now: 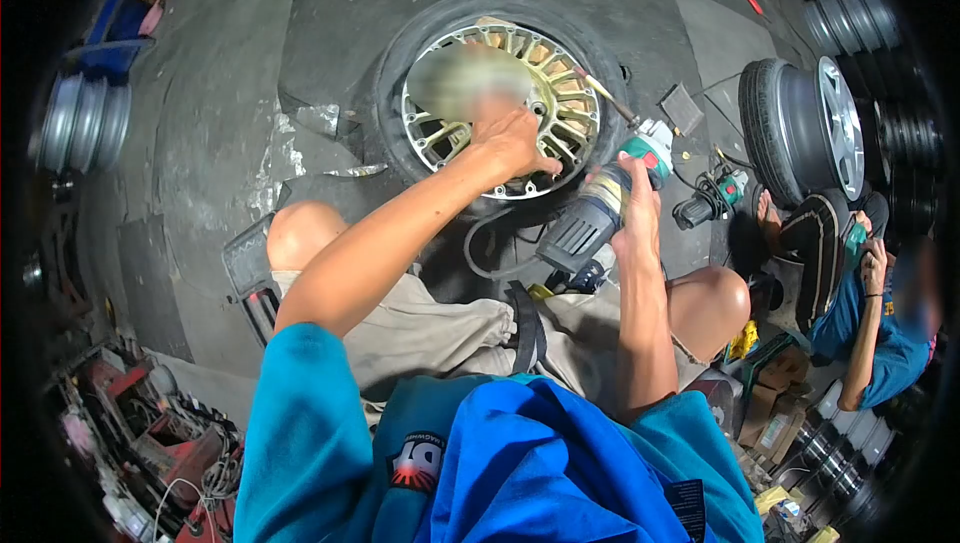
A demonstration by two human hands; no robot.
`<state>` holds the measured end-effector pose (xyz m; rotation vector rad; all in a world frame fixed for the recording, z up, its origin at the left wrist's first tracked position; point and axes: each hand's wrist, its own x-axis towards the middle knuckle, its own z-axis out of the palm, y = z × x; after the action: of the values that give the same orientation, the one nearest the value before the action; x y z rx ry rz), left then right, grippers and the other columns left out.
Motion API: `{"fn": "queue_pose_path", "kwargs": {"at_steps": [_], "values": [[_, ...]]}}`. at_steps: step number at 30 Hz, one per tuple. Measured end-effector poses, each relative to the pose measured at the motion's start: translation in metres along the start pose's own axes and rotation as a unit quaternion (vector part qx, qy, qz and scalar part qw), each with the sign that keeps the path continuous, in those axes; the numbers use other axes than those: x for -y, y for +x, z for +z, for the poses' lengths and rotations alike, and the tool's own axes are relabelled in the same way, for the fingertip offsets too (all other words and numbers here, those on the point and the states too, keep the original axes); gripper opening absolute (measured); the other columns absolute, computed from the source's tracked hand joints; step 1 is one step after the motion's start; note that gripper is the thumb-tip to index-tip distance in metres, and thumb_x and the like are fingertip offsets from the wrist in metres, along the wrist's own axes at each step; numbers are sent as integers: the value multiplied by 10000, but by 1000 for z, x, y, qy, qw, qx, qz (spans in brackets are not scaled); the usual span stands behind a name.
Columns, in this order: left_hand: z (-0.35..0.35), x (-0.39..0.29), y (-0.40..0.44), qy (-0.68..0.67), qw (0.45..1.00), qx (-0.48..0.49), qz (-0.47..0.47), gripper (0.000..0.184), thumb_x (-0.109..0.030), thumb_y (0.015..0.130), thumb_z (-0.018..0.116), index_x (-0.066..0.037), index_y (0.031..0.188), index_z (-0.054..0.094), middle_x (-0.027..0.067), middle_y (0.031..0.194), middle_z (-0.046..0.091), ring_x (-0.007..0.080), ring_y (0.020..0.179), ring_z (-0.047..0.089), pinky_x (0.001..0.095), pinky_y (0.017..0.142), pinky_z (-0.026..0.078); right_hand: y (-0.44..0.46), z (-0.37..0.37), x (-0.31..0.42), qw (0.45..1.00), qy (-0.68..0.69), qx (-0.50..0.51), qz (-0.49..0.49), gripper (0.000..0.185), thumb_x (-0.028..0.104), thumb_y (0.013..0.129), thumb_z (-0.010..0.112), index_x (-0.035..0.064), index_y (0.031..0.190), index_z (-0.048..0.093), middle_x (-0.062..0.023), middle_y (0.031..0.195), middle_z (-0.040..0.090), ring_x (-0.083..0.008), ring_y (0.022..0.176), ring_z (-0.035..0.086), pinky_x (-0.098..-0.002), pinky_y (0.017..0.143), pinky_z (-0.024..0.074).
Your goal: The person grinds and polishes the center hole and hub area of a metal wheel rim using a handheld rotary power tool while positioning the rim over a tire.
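Observation:
An alloy wheel (589, 143) with many gold-toned spokes lies face up on a flat black tyre (383, 103) before my crossed legs. My left hand (508, 146) grips the wheel near its centre, thumb over the spokes on the near side. A blurred patch covers the hub and hides my other fingertips. In my right hand (638, 205) is a grinder (582, 226) with a dark body and a green-and-white head. Its long thin shaft (610, 99) slants toward the wheel's right rim; whether the tip touches the spokes I cannot tell.
A second power tool (708, 203) with a cord lies right of the wheel, near a dark square block (681, 109). Beyond stands a tyred wheel (790, 133). A co-worker (870, 323) sits at far right. Stacked rims (850, 18) line the right edge; red machinery (165, 443) fills the lower left.

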<state>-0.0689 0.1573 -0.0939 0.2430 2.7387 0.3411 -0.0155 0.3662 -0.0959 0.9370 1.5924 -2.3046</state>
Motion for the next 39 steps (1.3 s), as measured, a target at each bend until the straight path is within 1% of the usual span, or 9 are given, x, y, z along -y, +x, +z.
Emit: {"fn": "queue_pose_path", "kwargs": {"at_steps": [5, 8, 12, 17, 23, 29, 33, 36, 39], "values": [[17, -8, 27, 12, 997, 54, -51, 1123, -775, 648, 828, 79, 1349, 631, 220, 1457, 583, 370, 1396, 437, 598, 1144, 311, -3, -27, 7, 999, 39, -17, 13, 357, 243, 900, 770, 40, 1157, 626, -124, 913, 700, -264, 745, 727, -396, 661, 615], [11, 2, 45, -30, 990, 125, -53, 1071, -723, 624, 868, 61, 1320, 651, 211, 1409, 639, 394, 1368, 515, 614, 1105, 373, -12, -36, 13, 999, 37, -31, -6, 366, 229, 901, 761, 37, 1186, 634, -113, 926, 690, -260, 731, 722, -398, 660, 616], [26, -1, 51, -52, 993, 47, -99, 898, -599, 616, 926, 44, 1208, 719, 226, 1299, 705, 370, 1248, 656, 571, 1045, 464, -13, -45, 18, 998, 60, -18, -14, 360, 218, 897, 755, 29, 1186, 650, -105, 936, 685, -251, 719, 717, -390, 657, 617], [16, 5, 56, -21, 995, 75, -69, 803, -511, 669, 907, 29, 1232, 717, 222, 1326, 687, 365, 1279, 634, 529, 1072, 467, -11, -51, 17, 996, 83, -1, -19, 336, 197, 879, 771, 33, 1141, 639, -96, 886, 677, -242, 696, 712, -383, 636, 613], [6, 29, 69, 118, 981, 115, 99, 746, -379, 662, 913, -29, 1283, 693, 168, 1346, 640, 345, 1310, 561, 519, 1081, 452, 1, -47, 5, 998, 50, 21, -38, 389, 266, 886, 762, 4, 1120, 597, -153, 852, 666, -277, 710, 716, -436, 616, 639], [8, 26, 37, 166, 977, -9, 135, 471, -142, 761, 774, -55, 1220, 719, 146, 1324, 640, 366, 1310, 545, 513, 1074, 474, 9, -18, -11, 999, 1, 23, -35, 383, 250, 864, 798, 21, 1090, 591, -132, 885, 680, -264, 732, 730, -408, 631, 626], [17, 12, 19, -181, 952, 26, 244, 307, -253, 949, 672, -18, 1139, 727, 177, 1108, 691, 299, 1068, 669, 415, 892, 555, 26, 4, -23, 996, -69, 17, -57, 352, 241, 853, 815, 57, 1096, 640, -76, 933, 695, -211, 780, 714, -385, 691, 602], [22, -6, 6, -480, 848, 218, 59, 462, -435, 1106, 471, -19, 1190, 654, 80, 963, 610, 150, 872, 599, 342, 708, 534, 16, 28, -11, 995, -74, 48, -35, 307, 212, 858, 799, 66, 1097, 673, -42, 1008, 688, -150, 862, 658, -349, 694, 581], [15, -9, 1, -571, 790, 223, -3, 545, -502, 1055, 445, -34, 1290, 598, 74, 1025, 611, 171, 901, 599, 337, 677, 490, 19, 40, -7, 995, -77, 60, -20, 321, 245, 906, 777, 26, 1109, 661, -77, 1015, 701, -184, 830, 710, -368, 699, 603]]}}
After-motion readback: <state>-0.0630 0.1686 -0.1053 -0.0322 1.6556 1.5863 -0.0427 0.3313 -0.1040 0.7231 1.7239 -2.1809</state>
